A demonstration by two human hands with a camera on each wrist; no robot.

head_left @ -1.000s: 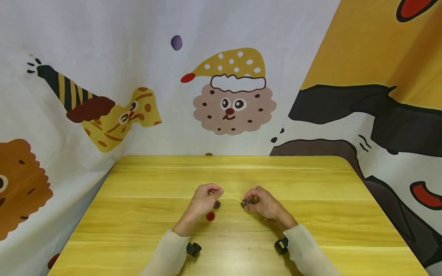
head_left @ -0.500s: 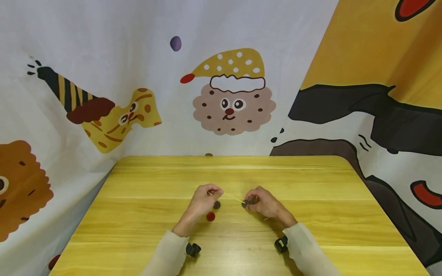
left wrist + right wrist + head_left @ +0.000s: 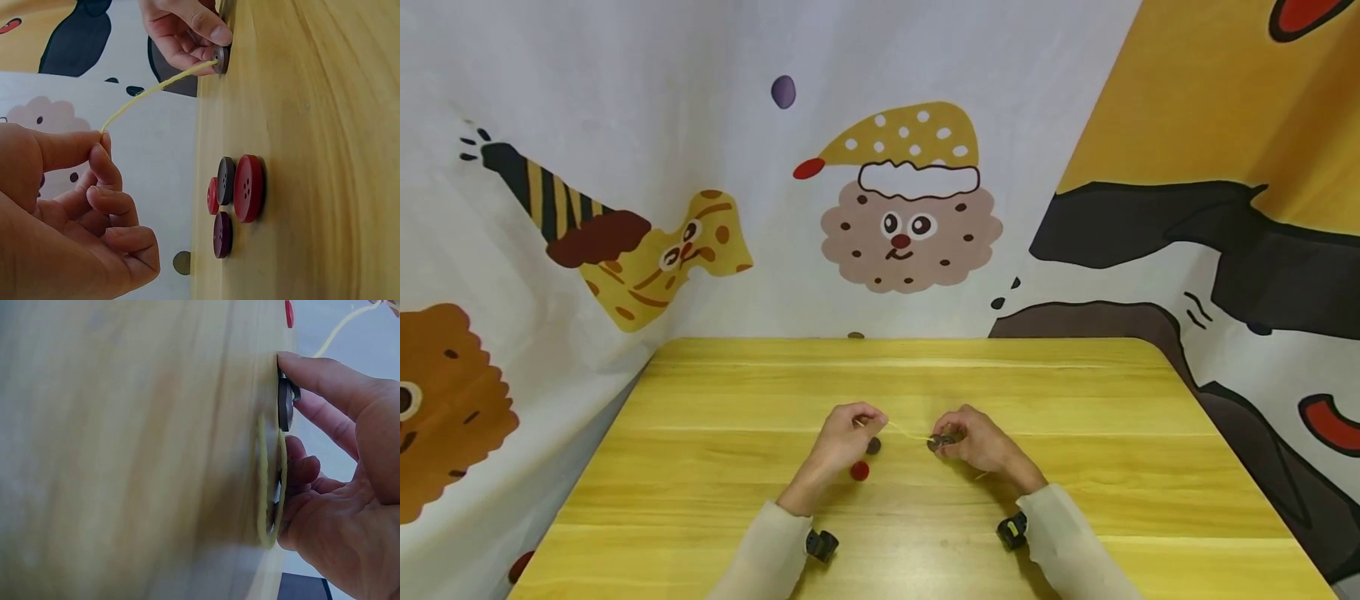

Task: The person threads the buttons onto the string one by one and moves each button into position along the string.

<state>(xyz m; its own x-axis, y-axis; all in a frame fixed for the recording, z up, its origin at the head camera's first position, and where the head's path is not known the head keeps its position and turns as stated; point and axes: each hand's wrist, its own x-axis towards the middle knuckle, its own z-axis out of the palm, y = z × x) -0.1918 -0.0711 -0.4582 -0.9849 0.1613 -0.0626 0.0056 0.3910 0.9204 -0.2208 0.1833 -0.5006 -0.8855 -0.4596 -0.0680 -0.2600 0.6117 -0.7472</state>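
Sleeves [image 3: 763,554]: cream, both reaching in from the near side, a small black device [image 3: 822,546] at each cuff.
Left hand [image 3: 842,440]: thumb and forefinger pinched together on the yellow string [image 3: 164,84], other fingers loosely curled.
Right hand [image 3: 976,442]: thumb and fingers closed up on a grey-brown button [image 3: 220,60], just off the wood.
String look: thin, pale, bowing gently between the hands, running to the button's face.
Loose buttons: head cam only plainly gets two near the left hand; left wrist cam gets four, a big red button [image 3: 249,187], dark grey button [image 3: 225,181], purple button [image 3: 222,235], small red button [image 3: 212,195].
Right wrist extra: a string loop beside those fingers, near the tabletop.
Table [image 3: 685,467]: yellow wood, side and far edges well apart from the hands, loads of elbow room.
Backdrop [image 3: 775,283]: white cartoon-print cloth past the far edge.
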